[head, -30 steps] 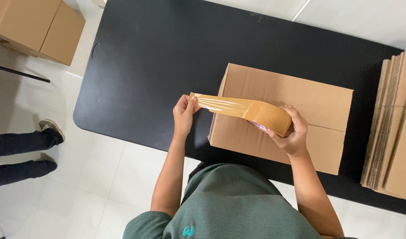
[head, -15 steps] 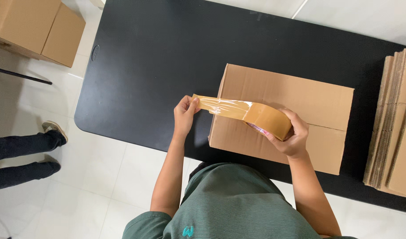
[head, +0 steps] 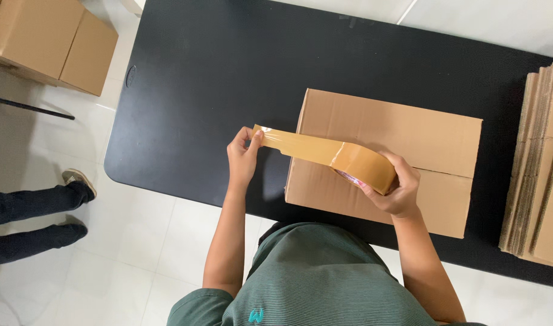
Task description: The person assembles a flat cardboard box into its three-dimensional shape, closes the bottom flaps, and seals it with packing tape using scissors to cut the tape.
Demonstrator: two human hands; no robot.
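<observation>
Fingers of the left hand are pinching together on the free end of a strip of brown tape, thumb on top, holding that end out over the black bench just to the left of the cardboard box. Fingers of the right hand are curling around the tape roll, clamping it from below and from the far side, so the roll is hanging just above the near half of the box top. The strip is stretching taut between the two hands, sloping slightly downward from the left hand to the roll, and its right part is crossing over the box's left edge. The box is sitting closed on the bench in front of the person, its flaps meeting in a seam that is running left to right, visible to the right of the roll. A stack of flattened boxes is standing on edge at the right end of the bench, well apart from the hands. On the white tiled floor to the left, another person's legs and shoes are showing, and two more cardboard boxes are resting in the upper left corner. The person is wearing a green shirt.
</observation>
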